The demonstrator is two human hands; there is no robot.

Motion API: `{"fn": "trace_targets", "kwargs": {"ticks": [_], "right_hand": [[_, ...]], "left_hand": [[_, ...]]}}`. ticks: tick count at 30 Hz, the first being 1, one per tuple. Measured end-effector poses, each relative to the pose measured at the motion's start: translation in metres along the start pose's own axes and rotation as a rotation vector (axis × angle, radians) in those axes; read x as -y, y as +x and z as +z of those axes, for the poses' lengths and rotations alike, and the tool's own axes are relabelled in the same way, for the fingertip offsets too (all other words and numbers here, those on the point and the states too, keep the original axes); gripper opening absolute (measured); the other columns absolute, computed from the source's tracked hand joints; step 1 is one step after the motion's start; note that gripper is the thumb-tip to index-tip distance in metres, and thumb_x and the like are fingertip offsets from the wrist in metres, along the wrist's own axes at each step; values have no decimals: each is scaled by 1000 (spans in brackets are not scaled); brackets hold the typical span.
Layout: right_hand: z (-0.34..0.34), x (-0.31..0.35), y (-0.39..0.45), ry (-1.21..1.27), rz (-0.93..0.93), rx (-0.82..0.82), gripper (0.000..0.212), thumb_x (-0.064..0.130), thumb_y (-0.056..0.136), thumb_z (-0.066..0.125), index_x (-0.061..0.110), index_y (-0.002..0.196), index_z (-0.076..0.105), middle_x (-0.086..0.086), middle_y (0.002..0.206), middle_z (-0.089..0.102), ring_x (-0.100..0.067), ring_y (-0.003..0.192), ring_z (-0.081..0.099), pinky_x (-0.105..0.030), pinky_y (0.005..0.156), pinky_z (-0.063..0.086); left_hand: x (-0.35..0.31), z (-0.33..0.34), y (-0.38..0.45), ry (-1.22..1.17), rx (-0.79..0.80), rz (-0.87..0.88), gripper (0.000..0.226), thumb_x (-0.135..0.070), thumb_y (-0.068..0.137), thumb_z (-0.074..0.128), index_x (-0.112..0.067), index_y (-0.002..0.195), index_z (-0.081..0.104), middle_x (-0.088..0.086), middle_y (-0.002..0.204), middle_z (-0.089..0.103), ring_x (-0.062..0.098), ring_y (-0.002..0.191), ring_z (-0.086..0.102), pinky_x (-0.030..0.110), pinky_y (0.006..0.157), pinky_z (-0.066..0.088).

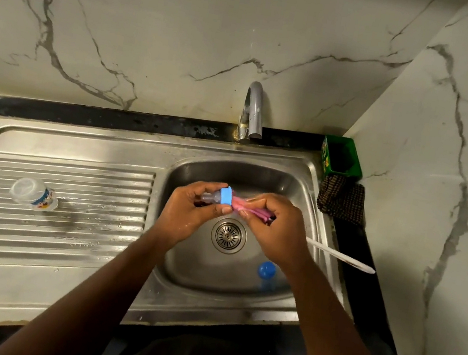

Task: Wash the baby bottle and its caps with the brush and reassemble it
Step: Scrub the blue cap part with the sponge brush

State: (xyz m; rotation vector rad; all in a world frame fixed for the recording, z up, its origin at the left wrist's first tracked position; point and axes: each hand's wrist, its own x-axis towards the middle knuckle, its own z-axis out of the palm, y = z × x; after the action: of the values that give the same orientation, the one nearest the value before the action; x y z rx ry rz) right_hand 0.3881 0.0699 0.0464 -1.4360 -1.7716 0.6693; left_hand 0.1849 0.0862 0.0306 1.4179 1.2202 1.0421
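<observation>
Over the sink basin, my left hand grips the blue collar ring with its clear nipple, the nipple pointing left. My right hand holds the pink brush head, pushed into the ring's open side. The brush's white handle sticks out to the right past my wrist. The clear bottle body lies on its side on the ribbed drainboard at the left. A blue-topped clear cap sits in the basin near the front right.
The grey tap stands behind the basin with no water seen running. A round drain strainer lies below my hands. A green box and a dark checked cloth sit at the back right corner. Marble walls close the back and right.
</observation>
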Motion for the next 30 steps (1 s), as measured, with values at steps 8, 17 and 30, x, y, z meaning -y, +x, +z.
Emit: {"fn": "trace_targets", "kwargs": {"ticks": [8,17,30], "right_hand": [[-2,3,-5,172,70,-75,12,7,87,81,10,98,77,4,96,76,-13,89,73,-35,80,61],[-7,0,-5,100,6,-11,13,12,85,83,13,97,79,8,96,76,-9,92,71,-35,83,60],[-1,7,6,172,109,25,12,9,84,85,10,94,79,8,91,78,-7,86,74,-27,80,61]], "left_hand": [[-8,2,-1,-24,71,-4,45,-6,82,83,-6,126,71,2,111,78,13,102,75,23,89,58],[-7,7,-7,-73,41,-28,43,-3,80,83,-4,122,72,4,106,80,14,99,76,31,90,61],[-5,-6,-11,-113,55,-38,45,-11,84,83,-8,127,70,7,114,78,25,108,74,47,98,59]]}}
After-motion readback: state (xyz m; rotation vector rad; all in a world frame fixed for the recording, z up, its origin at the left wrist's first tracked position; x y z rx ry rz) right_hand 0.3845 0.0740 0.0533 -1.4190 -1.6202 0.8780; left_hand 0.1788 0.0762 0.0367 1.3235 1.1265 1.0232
